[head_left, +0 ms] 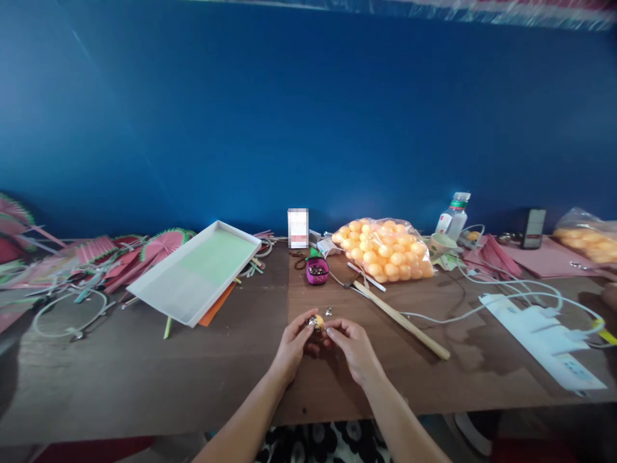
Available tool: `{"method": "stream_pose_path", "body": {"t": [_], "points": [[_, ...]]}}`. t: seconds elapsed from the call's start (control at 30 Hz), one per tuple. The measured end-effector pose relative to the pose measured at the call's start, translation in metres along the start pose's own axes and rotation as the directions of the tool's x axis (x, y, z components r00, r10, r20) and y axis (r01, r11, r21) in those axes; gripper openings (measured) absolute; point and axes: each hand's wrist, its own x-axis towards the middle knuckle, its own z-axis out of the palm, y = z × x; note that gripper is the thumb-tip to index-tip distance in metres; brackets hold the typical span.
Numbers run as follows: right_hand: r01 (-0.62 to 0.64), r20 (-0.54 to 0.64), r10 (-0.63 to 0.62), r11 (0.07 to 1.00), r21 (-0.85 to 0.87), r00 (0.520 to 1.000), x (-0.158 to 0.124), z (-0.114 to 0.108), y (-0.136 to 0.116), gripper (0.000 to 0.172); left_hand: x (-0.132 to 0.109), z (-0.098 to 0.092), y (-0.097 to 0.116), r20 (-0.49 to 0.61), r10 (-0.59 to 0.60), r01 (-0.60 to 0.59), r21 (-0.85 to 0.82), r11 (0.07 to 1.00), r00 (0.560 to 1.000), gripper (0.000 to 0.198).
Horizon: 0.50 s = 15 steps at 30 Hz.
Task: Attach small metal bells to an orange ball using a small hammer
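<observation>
My left hand [295, 341] is closed around a small orange ball [319, 323] with shiny silver pieces on its surface. From the other side my right hand [351, 347] reaches to the ball, thumb and finger pinched at its edge; what is between those fingertips is too small to make out. Just beyond the ball lie a few small silver pieces [328, 311] on the brown table [231, 379]. Farther back stands a small purple container [316, 279] holding dark, shiny bits.
At the back is a clear bag of orange balls [385, 254]. A wooden stick [405, 321] and a white power strip [540, 341] with cables lie right. A pale tray [193, 276] and pink paper fans [164, 247] lie left. Another person's hand [610, 292] shows at far right.
</observation>
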Motion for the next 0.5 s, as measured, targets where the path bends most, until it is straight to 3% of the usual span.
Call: {"method": "stream_pose_path", "body": {"t": [0.5], "points": [[-0.007, 0.026, 0.008, 0.999, -0.036, 1.0, 0.0029, 0.0032, 0.0017, 0.029, -0.0018, 0.0059, 0.004, -0.01, 0.021, -0.02, 0.075, 0.997, 1.0, 0.047]]}}
